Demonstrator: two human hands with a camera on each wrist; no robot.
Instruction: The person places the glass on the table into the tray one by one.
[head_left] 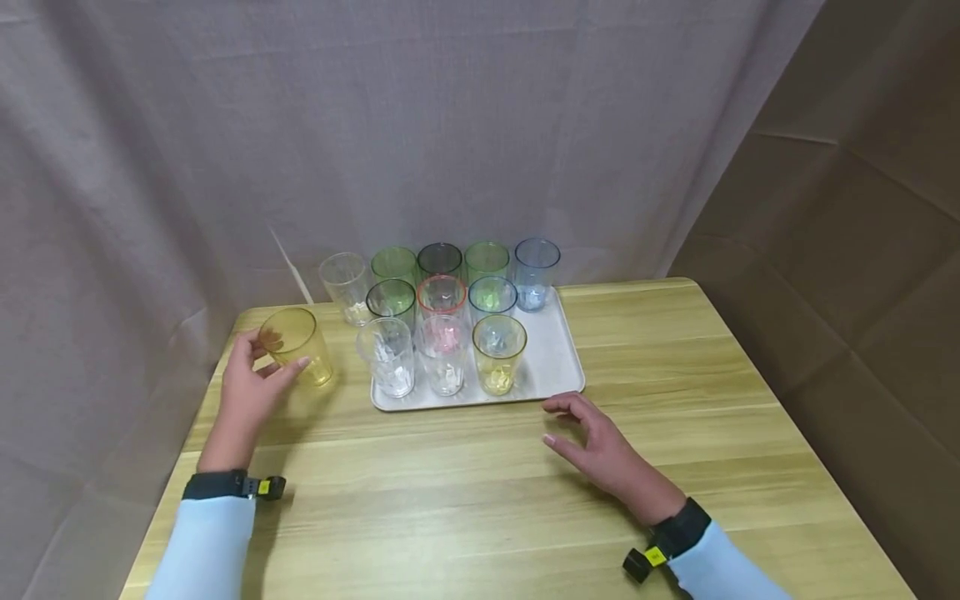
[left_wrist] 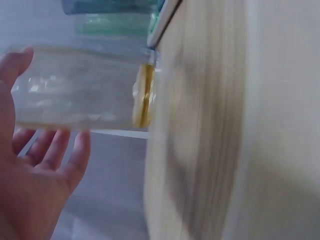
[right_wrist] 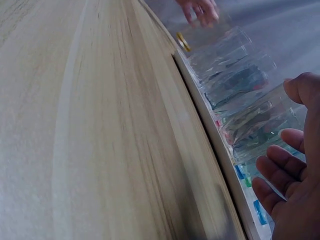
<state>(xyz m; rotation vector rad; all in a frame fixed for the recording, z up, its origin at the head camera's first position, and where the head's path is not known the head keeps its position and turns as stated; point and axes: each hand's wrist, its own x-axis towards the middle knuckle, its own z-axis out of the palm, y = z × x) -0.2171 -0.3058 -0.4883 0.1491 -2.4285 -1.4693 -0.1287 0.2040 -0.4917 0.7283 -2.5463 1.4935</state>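
Observation:
Near the table's left edge, my left hand (head_left: 251, 390) holds an amber see-through cup (head_left: 313, 350) upright, thumb on one side and fingers on the other. In the left wrist view the cup (left_wrist: 85, 90) lies between thumb and fingers, and its thick amber base is close to the tabletop. Whether the base touches the wood, I cannot tell. My right hand (head_left: 603, 454) hovers by the front right corner of a white tray (head_left: 558, 354), its fingers loosely bent around nothing. Closest to it among the cups is a yellow-tinted cup (head_left: 498, 358) on the tray.
Several see-through cups crowd the tray: clear cups (head_left: 386, 358) in front, a red-rimmed cup (head_left: 441, 293) mid-row, a blue cup (head_left: 536, 271) at the back right. Left of the tray stands another clear cup (head_left: 347, 283). A grey curtain (head_left: 450, 125) hangs behind the wooden table (head_left: 450, 500).

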